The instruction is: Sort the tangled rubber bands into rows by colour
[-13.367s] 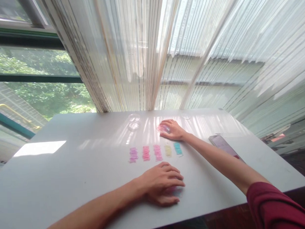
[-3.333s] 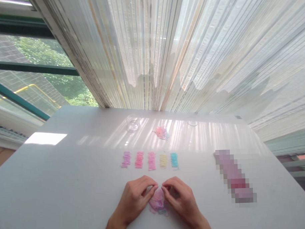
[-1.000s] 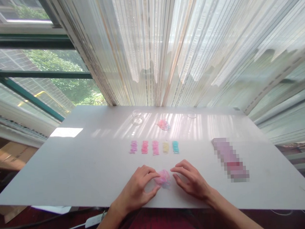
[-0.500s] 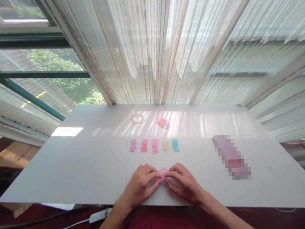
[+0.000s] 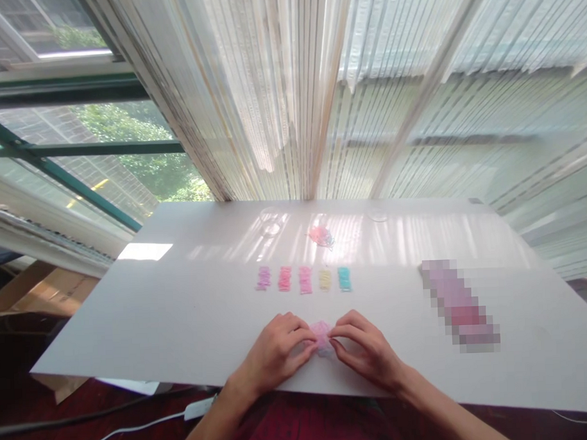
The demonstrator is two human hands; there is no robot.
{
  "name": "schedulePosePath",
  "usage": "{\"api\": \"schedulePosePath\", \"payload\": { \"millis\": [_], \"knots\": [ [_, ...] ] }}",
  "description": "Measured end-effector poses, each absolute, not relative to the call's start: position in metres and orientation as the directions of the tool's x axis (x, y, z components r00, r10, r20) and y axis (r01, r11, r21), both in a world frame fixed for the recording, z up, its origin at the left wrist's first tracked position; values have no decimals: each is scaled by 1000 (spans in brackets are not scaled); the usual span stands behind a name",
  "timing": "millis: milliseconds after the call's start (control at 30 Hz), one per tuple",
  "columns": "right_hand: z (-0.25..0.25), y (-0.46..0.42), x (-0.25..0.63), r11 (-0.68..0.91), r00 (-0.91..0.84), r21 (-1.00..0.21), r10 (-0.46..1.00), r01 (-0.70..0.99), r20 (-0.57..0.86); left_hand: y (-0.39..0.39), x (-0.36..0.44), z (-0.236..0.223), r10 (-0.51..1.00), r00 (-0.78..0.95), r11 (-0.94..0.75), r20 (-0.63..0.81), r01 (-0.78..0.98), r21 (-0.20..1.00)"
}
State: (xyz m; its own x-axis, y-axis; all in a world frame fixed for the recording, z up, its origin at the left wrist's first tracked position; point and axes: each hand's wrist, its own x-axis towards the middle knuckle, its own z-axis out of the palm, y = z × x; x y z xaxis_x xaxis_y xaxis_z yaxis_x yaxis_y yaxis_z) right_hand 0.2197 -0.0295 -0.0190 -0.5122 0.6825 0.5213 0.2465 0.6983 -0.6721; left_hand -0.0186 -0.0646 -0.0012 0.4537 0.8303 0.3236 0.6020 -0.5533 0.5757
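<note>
A small pile of translucent pink bands (image 5: 321,329), which look like thin rubber bands, lies near the table's front edge between my hands. My left hand (image 5: 283,349) pinches at the left side of this pile, thumb and fingertips close together. Opposite it, my right hand (image 5: 368,347) has its fingertips closed at the pile's right side. Single bands in the fingers are too small to make out. Beyond the hands, a row holds purple (image 5: 263,279), red-pink (image 5: 284,279), pink (image 5: 305,280), yellow (image 5: 325,280) and turquoise bunches (image 5: 344,279).
A mixed pink and blue pile (image 5: 321,236) lies farther back on the white table (image 5: 206,338). Clear round pieces (image 5: 271,230) sit behind the row, with another clear disc (image 5: 377,216) to the right. A pixelated flat object (image 5: 460,307) lies at right. A curtain (image 5: 289,85) hangs behind.
About a second ago my right hand was open beside the pile. Half a second ago both hands pinched together on it; now their fingertips are slightly farther apart. The view has shifted a little.
</note>
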Motion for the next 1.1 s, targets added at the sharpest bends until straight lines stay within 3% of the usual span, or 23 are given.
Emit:
{"api": "schedulePosePath", "payload": {
  "millis": [233, 400, 667, 1100],
  "knots": [
    [-10, -12, 228, 705, -565, -676, 653, 213, 503, -62, -22, 2, 835, 460, -544, 301, 615, 571],
    [-5, 2, 226, 636, -596, -755, 672, 160, 440, -64, -26, 7, 852, 431, -520, 297, 628, 579],
    [-6, 15, 201, 518, -634, -850, 690, 95, 349, -65, -17, 3, 946, 169, -324, 277, 523, 789],
    [-16, 26, 191, 488, -672, -867, 676, 101, 302, -58, -10, -1, 965, -6, -220, 261, 517, 827]
  ]
}}
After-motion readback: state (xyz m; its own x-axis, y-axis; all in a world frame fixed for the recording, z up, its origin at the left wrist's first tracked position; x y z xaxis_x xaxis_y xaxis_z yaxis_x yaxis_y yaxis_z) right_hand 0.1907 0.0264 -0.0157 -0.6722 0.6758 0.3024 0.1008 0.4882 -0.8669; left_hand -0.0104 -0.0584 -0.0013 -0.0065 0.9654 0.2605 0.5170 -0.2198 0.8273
